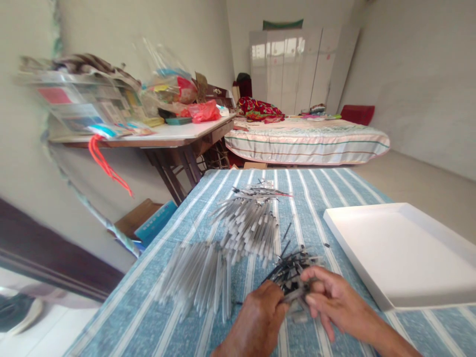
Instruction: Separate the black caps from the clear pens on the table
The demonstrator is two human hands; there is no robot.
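Note:
My left hand (258,315) is closed, knuckles up, at the near side of a loose heap of small black pieces (286,267). My right hand (330,297) faces it with thumb and forefinger pinched together. Between the two runs a short translucent grey tube (296,294), and both hands grip it; blur hides its ends. Left of the hands lies a fanned pile of clear slender tubes (197,277), like pen barrels. Behind it is a second pile of greyish tubes (249,230). Thin dark-tipped sticks (256,191) lie beyond that.
A shallow white box lid (405,258) rests on the right of the blue striped tablecloth (178,225). One small black piece (327,244) lies beside it. A side table (167,136) with bags and a plastic bin stands on the left, and a bed (308,144) stands behind.

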